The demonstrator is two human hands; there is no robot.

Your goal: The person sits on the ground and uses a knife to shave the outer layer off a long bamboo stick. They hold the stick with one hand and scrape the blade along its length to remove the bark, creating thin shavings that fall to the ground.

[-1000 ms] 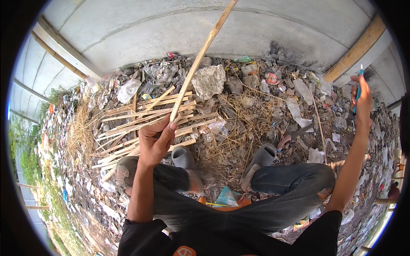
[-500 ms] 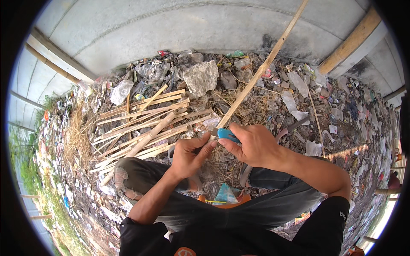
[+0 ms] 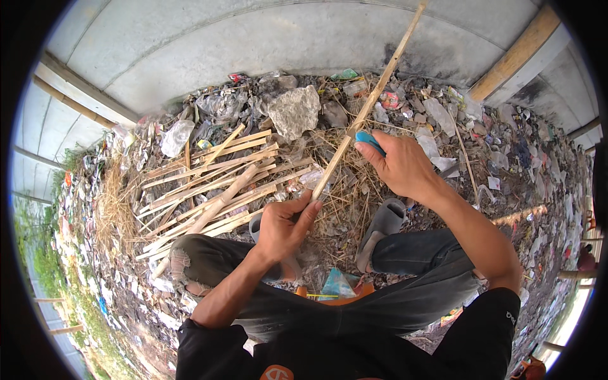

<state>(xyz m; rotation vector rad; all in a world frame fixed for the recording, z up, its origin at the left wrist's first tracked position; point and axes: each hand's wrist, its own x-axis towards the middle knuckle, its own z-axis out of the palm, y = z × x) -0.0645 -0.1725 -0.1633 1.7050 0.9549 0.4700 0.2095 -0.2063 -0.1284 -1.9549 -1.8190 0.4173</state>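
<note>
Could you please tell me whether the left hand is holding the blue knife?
No, the right hand holds the blue knife, while the left hand grips the stick.

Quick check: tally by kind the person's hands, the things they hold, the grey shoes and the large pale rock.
Hands, left hand and right hand: 2
Held wooden strip: 1
Blue-handled blade: 1
Grey shoes: 2
Large pale rock: 1
Total: 7
</note>
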